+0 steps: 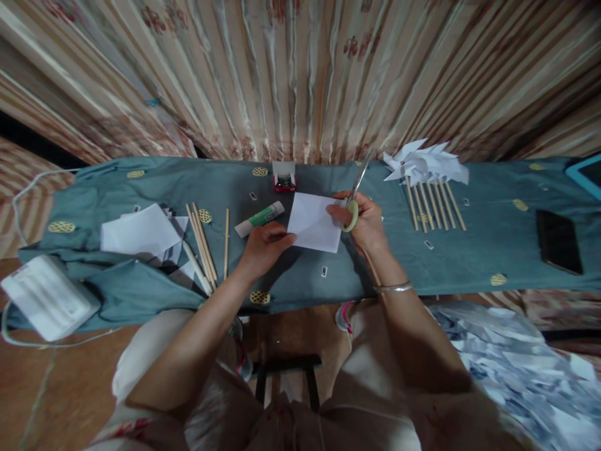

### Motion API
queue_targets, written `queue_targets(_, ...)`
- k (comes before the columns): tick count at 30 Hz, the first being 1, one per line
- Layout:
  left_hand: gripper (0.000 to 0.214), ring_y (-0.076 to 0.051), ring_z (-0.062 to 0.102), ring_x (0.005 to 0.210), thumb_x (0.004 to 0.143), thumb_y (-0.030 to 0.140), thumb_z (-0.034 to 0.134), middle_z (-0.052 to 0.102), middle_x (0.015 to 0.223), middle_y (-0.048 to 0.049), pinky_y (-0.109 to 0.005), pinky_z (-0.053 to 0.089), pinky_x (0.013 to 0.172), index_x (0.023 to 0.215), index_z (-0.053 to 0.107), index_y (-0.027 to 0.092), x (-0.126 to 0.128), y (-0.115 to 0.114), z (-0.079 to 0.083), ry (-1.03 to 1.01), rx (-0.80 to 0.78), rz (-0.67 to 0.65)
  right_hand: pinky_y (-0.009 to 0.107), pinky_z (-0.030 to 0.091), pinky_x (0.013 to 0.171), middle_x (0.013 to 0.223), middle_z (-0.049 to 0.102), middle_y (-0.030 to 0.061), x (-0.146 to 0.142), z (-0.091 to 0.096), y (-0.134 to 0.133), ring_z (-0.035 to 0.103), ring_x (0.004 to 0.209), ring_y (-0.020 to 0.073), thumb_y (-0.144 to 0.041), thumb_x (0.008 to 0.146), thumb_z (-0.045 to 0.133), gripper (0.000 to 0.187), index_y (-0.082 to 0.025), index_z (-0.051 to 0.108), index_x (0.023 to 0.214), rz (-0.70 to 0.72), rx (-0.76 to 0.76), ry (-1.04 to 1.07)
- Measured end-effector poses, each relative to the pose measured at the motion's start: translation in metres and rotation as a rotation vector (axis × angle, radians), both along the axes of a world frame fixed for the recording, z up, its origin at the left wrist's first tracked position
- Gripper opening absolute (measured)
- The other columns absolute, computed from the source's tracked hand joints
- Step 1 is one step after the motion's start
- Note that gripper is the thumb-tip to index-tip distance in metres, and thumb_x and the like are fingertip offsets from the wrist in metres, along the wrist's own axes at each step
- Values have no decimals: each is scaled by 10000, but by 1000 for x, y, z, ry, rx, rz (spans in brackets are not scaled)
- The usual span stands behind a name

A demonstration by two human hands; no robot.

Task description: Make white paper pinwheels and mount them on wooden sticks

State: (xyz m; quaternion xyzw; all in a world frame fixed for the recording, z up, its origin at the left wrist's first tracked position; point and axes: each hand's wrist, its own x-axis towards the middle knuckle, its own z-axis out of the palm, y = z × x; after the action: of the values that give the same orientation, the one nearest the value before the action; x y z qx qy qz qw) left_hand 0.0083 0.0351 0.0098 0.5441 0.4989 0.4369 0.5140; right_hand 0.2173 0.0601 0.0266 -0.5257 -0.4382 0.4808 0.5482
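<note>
A square white sheet of paper is held over the middle of the table. My left hand pinches its lower left edge between thumb and fingers. At its right edge, my right hand grips the paper and also carries scissors with pale green handles, blades pointing up and away. Just left of the paper lies a green and white glue stick. Behind it stands a small open red box with dark small pieces inside.
Paper pinwheels on wooden sticks lie at the right, with a dark phone and a blue-edged device farther along. Loose paper sheets, wooden sticks and a white box with a cable are at the left. Striped curtains hang behind.
</note>
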Motion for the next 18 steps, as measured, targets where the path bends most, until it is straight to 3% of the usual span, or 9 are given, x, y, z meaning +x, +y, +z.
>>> queue_targets(8,96,-174,628,705,689,289,776,700,679,-12,-307,468,716,635,763,211,-12,2,14,-28,5,65,222,371,508,579,568,-104,3,-5,6,479,508,68,-326,475,898,401,-215,667,783,-168,-7,149)
queue_targets(12,202,-180,664,828,672,365,842,749,823,-21,-313,507,832,784,781,209,1,-5,12,-349,-132,150,231,401,543,634,625,-87,-4,-9,7,512,548,80,-293,473,884,377,-217,664,769,-224,-26,264)
queue_targets(13,278,-180,670,871,684,415,837,758,900,-30,-310,516,847,863,782,210,6,-8,11,-402,-156,129,231,402,545,633,626,-86,-8,-10,7,515,551,81,-294,473,887,378,-217,660,766,-214,-40,286)
queue_targets(15,329,-183,680,869,663,459,854,757,941,-51,-312,542,826,827,759,190,18,-13,9,-447,-207,87,231,399,544,623,616,-86,-19,-13,5,518,554,82,-298,479,892,382,-214,655,767,-182,-71,325)
queue_targets(18,379,-193,698,877,683,434,868,753,977,-57,-332,567,834,923,727,177,28,-17,8,-683,-356,84,229,392,532,622,615,-84,-37,-16,1,508,552,79,-304,484,890,372,-211,665,764,-140,-101,370)
